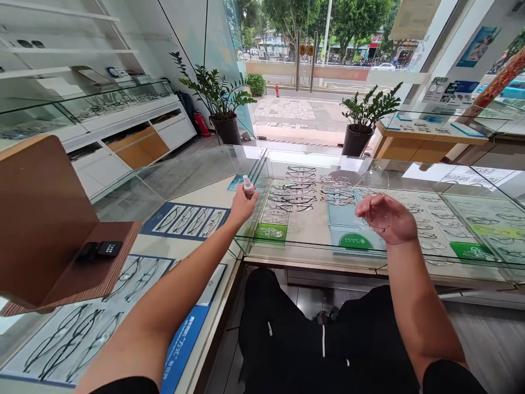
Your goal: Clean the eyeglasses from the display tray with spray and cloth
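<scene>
My left hand (243, 203) is closed round a small clear spray bottle (248, 186) with a white top, held upright above the glass counter near its corner. On the right, my right hand (388, 218) is raised over the counter, palm turned inward, with its fingers curled round a pair of thin-rimmed glasses (378, 218). The lenses are see-through, and part of the frame shows against my palm. Between my hands, rows of glasses (298, 189) lie in the glass display counter (309, 249), beside a light blue tray (340, 216).
At the left, a brown folding stand (45, 219) holds a small black device (99, 250) on its base. More glasses (65, 339) lie on blue-edged trays below. Potted plants (227, 128) (357, 138) stand beyond the counter, by the entrance.
</scene>
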`<state>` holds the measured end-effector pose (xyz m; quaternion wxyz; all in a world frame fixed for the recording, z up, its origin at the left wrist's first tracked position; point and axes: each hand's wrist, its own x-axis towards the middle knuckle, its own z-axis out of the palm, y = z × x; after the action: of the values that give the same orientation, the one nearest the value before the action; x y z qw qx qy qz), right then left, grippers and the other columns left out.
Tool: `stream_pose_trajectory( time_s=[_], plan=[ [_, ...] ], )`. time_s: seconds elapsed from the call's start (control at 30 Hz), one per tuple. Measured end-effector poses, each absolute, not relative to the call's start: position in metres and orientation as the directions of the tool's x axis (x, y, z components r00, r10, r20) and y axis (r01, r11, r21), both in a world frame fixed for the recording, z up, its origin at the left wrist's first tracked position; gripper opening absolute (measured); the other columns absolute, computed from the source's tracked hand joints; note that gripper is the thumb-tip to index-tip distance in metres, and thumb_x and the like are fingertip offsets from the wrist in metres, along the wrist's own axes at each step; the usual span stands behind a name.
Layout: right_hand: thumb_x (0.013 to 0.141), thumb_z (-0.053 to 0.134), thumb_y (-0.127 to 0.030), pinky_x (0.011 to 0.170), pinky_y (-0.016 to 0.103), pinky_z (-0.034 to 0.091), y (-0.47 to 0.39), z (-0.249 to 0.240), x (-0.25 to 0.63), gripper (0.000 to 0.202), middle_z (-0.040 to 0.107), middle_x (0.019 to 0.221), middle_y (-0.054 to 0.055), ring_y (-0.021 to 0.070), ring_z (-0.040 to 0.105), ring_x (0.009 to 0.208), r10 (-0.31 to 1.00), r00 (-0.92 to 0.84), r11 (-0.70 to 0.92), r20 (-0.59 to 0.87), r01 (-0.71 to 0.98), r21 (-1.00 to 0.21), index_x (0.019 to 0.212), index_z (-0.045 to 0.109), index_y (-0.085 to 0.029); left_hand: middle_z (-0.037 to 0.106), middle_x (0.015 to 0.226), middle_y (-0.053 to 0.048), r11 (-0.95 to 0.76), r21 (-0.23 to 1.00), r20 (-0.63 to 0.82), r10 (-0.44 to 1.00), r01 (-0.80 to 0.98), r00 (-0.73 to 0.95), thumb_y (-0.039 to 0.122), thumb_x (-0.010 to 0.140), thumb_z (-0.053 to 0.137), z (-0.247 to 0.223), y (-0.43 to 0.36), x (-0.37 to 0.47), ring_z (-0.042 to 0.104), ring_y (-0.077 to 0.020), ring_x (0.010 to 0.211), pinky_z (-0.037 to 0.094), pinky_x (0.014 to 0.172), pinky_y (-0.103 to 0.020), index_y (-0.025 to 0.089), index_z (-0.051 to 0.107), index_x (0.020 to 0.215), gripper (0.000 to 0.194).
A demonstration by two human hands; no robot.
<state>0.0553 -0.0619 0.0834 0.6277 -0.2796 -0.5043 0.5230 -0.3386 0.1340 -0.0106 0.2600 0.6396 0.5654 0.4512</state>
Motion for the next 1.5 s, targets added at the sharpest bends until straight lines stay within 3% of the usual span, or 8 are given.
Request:
stream_pose_trajectory(
  time_s=[0.13,0.27,0.53,0.77,1.17,1.33,1.4,1.5],
  plan=[
    [0.095,0.07,-0.045,0.081,0.041,0.058,-0.085,0.077,0.062,0.024,0.076,0.087,0.007,0.0251,0.071,0.087,0.94,0.01,0.324,0.341,-0.338,-0.883,0.089,0.082,-0.025,0.046,0.155,-0.023,-0.418,0.651,0.648,0.74,0.634,-0.177,0.035,0.087,0.073,0.009,0.107,-0.332,0.043,-0.0362,0.151,0.032,0.127,-0.057,0.017,0.042,0.145,0.068],
    [0.097,0.069,-0.043,0.083,0.04,0.058,-0.121,0.071,0.058,0.028,0.078,0.088,0.01,0.0256,0.073,0.088,0.944,-0.062,0.28,0.325,-0.378,-0.883,0.09,0.084,-0.02,0.05,0.153,-0.016,-0.716,0.377,0.82,0.553,0.587,0.147,0.036,0.091,0.07,0.037,0.053,-0.297,0.048,-0.037,0.148,0.037,0.124,-0.06,0.02,0.048,0.137,0.054],
    [0.092,0.075,-0.054,0.081,0.036,0.056,-0.159,0.043,0.059,0.045,0.081,0.083,0.017,0.0255,0.075,0.081,0.898,-0.431,-0.14,0.089,-0.471,-0.871,0.085,0.081,-0.01,0.052,0.162,-0.014,-0.825,0.539,0.484,0.47,0.172,0.738,0.046,0.092,0.079,0.086,-0.06,-0.191,0.053,-0.035,0.149,0.046,0.124,-0.055,0.029,0.034,0.162,0.085],
    [0.09,0.072,-0.053,0.081,0.038,0.057,-0.185,0.029,0.072,0.043,0.082,0.08,0.015,0.026,0.076,0.076,0.904,-0.421,-0.187,0.072,-0.543,-0.819,0.081,0.082,-0.013,0.073,0.141,-0.01,-0.727,0.683,0.383,0.437,0.07,0.814,0.054,0.091,0.082,0.089,-0.073,-0.137,0.071,-0.0311,0.129,0.058,0.111,-0.047,0.029,0.059,0.146,0.064],
    [0.089,0.073,-0.064,0.085,0.036,0.057,-0.196,0.005,0.081,0.055,0.083,0.102,0.021,0.0273,0.078,0.091,0.886,-0.462,-0.219,0.049,-0.508,-0.833,0.097,0.082,-0.01,0.083,0.115,-0.004,-0.791,0.607,0.386,0.375,0.074,0.843,0.057,0.089,0.082,0.083,-0.076,-0.141,0.082,-0.0281,0.102,0.067,0.088,-0.037,0.032,0.074,0.123,0.043],
    [0.104,0.059,-0.055,0.1,0.036,0.054,-0.185,0.02,0.171,0.044,0.076,0.131,0.013,0.0239,0.069,0.12,1.0,0.022,0.008,0.011,0.12,-0.993,0.119,0.08,-0.018,0.084,0.115,0.001,-0.819,0.555,0.395,0.416,0.148,0.819,0.055,0.089,0.08,0.084,-0.069,-0.176,0.083,-0.0281,0.1,0.07,0.076,-0.033,0.041,0.072,0.125,0.039],
    [0.104,0.059,-0.047,0.111,0.038,0.048,-0.183,0.033,0.241,0.035,0.07,0.139,0.01,0.0236,0.061,0.129,0.843,0.53,-0.21,0.093,0.483,-0.85,0.121,0.078,-0.022,0.084,0.115,0.002,-0.822,0.528,0.387,0.457,0.214,0.801,0.056,0.085,0.081,0.08,-0.062,-0.201,0.083,-0.0305,0.098,0.072,0.077,-0.036,0.045,0.072,0.125,0.042],
    [0.101,0.056,-0.038,0.123,0.05,0.035,-0.192,0.05,0.344,0.038,0.049,0.16,0.021,0.0352,0.039,0.148,0.459,0.868,-0.586,0.19,0.456,-0.67,0.127,0.072,-0.015,0.084,0.114,0.002,-0.805,0.497,0.393,0.541,0.324,0.744,0.059,0.083,0.076,0.067,-0.046,-0.243,0.083,-0.0362,0.095,0.074,0.074,-0.044,0.05,0.072,0.126,0.044]
  ],
)
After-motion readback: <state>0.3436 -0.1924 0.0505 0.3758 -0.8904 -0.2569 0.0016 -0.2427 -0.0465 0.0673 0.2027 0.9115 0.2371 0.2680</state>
